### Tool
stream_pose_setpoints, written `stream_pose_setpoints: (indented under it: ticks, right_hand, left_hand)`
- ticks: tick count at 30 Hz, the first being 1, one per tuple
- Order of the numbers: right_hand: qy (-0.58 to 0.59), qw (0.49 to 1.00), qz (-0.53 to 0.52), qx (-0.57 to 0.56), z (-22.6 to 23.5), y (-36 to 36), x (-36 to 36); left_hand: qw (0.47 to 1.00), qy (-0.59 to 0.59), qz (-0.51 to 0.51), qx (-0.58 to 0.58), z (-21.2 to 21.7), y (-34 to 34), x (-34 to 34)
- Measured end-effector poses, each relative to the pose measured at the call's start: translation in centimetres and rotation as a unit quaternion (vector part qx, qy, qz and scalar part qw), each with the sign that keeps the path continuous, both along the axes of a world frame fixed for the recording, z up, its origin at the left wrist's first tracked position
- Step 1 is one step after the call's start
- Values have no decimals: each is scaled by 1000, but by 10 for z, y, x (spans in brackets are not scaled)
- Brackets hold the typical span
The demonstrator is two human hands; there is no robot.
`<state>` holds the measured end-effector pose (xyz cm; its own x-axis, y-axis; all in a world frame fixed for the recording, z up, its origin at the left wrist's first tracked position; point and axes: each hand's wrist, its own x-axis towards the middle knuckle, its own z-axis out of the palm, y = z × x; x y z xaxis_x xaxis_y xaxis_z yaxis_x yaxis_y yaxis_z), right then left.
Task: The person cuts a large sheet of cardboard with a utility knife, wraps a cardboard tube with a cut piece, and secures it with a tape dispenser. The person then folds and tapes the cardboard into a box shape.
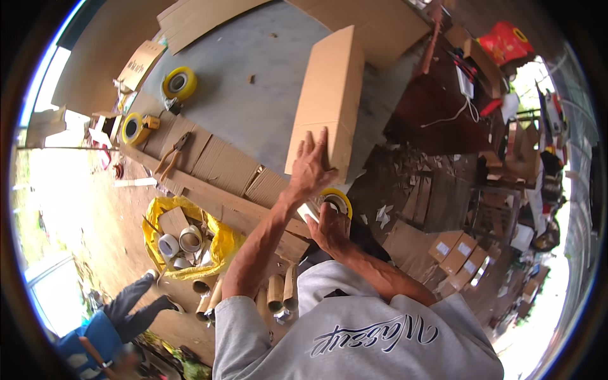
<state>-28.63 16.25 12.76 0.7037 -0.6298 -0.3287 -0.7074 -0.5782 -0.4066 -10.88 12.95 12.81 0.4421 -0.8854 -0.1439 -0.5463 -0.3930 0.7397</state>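
Note:
A folded brown cardboard box (329, 95) lies on the grey worktable (253, 95). My left hand (311, 166) rests flat on the box's near end, fingers spread. Just below it, my right hand (329, 229) grips a yellow tape roll (337, 199) at the box's near edge. Both forearms come up from my grey sweatshirt at the bottom.
Two more yellow tape rolls (179, 83) (134, 128) and pliers (172, 154) lie at the table's left. A yellow bag (218, 244) holds empty tape cores. Cardboard tubes (275, 292) stand below. Small boxes (453, 250) are stacked at right. Another person (120, 313) is at lower left.

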Motion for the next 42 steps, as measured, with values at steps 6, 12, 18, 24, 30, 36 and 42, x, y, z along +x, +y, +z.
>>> stream_pose_setpoints:
  ticks: [6,12,18,24,30,36,42]
  right_hand:
    - [-17,993,69,-90,32,-30,-65]
    - [-111,969,138,-174,5,-93,-151]
    - [-213,878,202,-378,-6,-173,-126]
    - [-161,927,173,-291,-21,-180,-81]
    - [-203,858,232,-410,-26,-184,-83]
    - [-170,901,183,-355,-24,-175,-74]
    - [-156,872,206,-415,-4,-161,-71]
  left_hand:
    - [995,38,-65,-66,-19,-5,10]
    - [996,53,-67,-39,-7,-9,8]
    - [997,33,-69,-15,-3,-8,7]
    - [995,-65,-36,61,33,-13,-9]
    - [759,-509,-406,-5,53,-28,-39]
    - [735,-506,-396,216,72,-66,-40]
    - [913,-318,-252,46,49,-35,-39]
